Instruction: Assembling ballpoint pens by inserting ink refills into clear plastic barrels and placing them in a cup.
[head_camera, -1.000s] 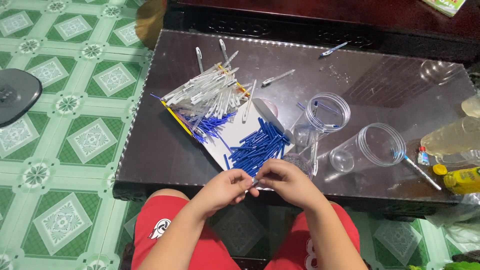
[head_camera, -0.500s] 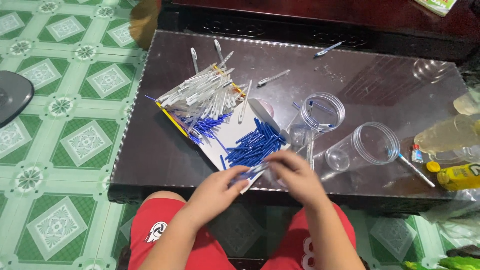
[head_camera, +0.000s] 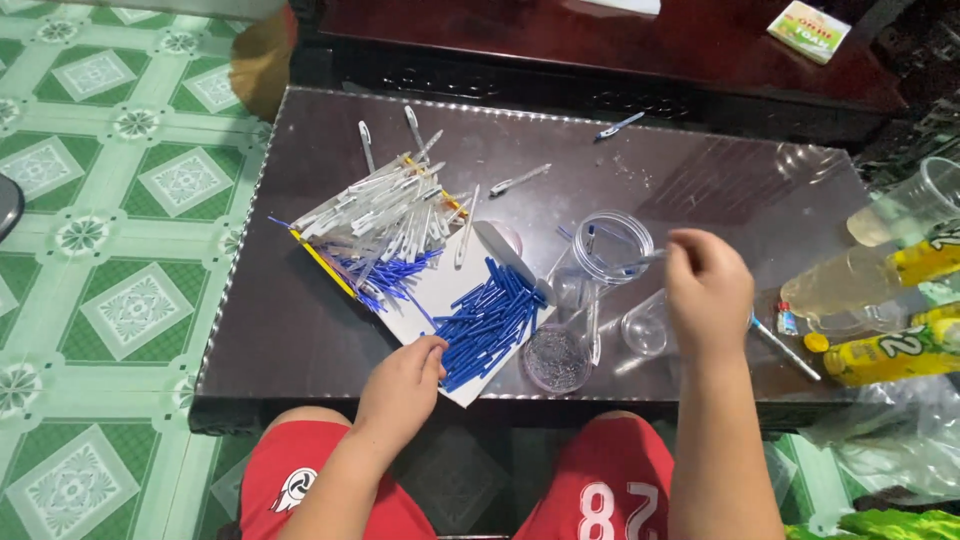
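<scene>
We are seeing a glossy, dark, reflective tabletop (head_camera: 300, 330), clear plastic jars (head_camera: 610, 250), smooth blue plastic pen caps (head_camera: 490, 320) lying on matt white paper (head_camera: 440, 290), and glazed green floor tiles (head_camera: 120, 250) shining.

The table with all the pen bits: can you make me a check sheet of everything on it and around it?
Surface: dark glossy table, white sheet on it.
Job's things: blue pen caps piled; white pen barrels heaped; clear plastic jar lying open.
Clutter: stray pens, small cup of springs, yellow drink bottles.
Grips: left hand touching the caps; right hand pinching an assembled pen at the jar mouth.
Cables: nothing seen.
Surroundings: green patterned floor tiles, dark wooden furniture.
</scene>
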